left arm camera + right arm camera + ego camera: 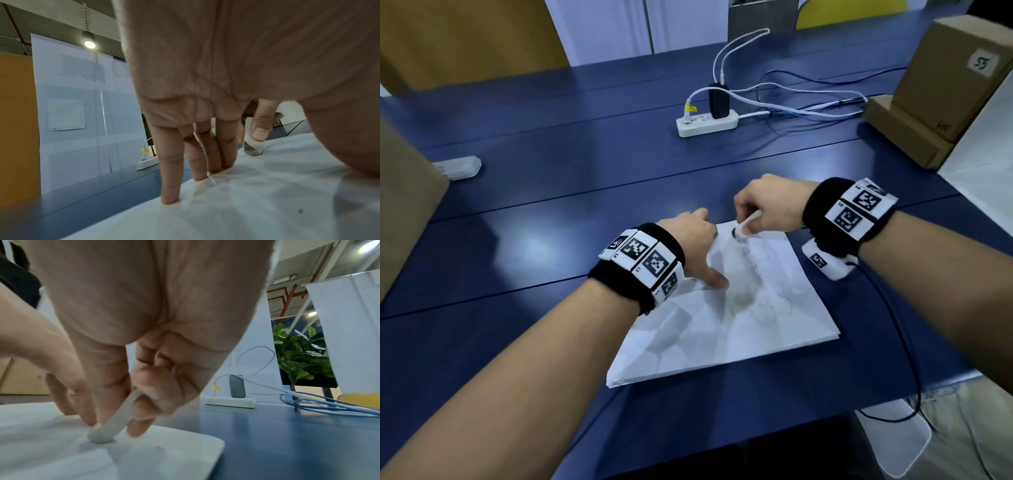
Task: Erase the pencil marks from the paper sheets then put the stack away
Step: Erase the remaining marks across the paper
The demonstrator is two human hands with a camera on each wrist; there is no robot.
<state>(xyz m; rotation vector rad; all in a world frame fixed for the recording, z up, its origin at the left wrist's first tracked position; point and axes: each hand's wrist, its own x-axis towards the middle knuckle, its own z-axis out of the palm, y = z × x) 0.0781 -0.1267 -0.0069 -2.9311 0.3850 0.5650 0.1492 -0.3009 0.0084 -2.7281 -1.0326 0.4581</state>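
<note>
My right hand [767,202] pinches the eraser [743,229], its tip down on the far edge of the stack [722,329]. My left hand [697,240] presses straight fingers [170,170] on the stack's left side — it lies crumpled on the table [551,192], near me.

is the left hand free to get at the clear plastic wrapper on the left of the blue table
Probably not yet: the left hand presses the white paper stack flat; the clear plastic wrapper lies apart, though nothing blocks the way.

Power strip [707,124]: white, on the blue table [551,144], black adapter [718,101] plugged in.
Cardboard boxes [941,85]: far right.
Plant [298,356]: behind table.
</note>
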